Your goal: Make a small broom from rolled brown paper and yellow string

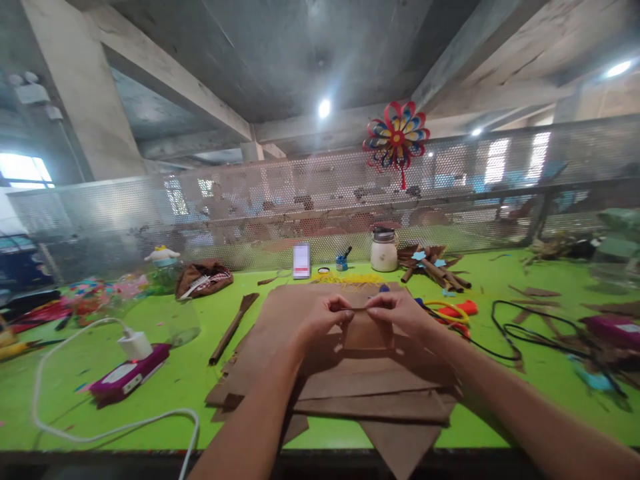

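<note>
From your head cam: your left hand (pixel 323 320) and right hand (pixel 404 315) each have a fingertip grip pinching the top edge of that small brown paper piece (pixel 367 337), over the brown paper stack (pixel 283 317) on the green surface (pixel 170 383). I'd watch for uneven tugging, since that could crease it crooked or tear it (can't tell if its bottom edge touches the stack).

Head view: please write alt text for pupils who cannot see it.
Left hand and right hand pinch a small brown sheet by its upper edge over stacked brown sheets on a green table. A phone and jar stand behind.
</note>
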Motion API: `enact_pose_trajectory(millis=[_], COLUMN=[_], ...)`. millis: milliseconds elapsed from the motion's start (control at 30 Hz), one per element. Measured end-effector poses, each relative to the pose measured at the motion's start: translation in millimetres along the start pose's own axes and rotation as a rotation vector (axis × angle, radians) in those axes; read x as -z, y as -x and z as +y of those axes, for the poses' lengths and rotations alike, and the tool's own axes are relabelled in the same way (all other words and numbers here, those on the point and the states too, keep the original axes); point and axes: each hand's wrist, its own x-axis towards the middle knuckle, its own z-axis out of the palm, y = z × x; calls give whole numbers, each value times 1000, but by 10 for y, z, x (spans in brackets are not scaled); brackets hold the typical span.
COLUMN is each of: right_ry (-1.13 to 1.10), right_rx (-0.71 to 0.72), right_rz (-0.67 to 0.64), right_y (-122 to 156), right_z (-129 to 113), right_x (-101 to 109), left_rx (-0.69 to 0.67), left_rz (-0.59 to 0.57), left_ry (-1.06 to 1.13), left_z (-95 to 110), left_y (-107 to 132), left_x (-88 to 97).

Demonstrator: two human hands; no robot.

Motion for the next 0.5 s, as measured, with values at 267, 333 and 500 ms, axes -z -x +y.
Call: enact_pose_trajectory(millis=[267, 333, 500], right_ry=[-54, -22, 34], right_rx=[-14, -25, -41], right_rz=[19, 28, -4], right_y=[-6, 24, 84], right_z=[28, 0, -52], right_x=[1, -36, -122], left_rx=[32, 30, 55], left_rz=[-18, -42, -81], left_ry=[64, 38, -58], left_z=[15, 3, 16], left_y=[18, 50, 133], left_x=[36, -14, -127])
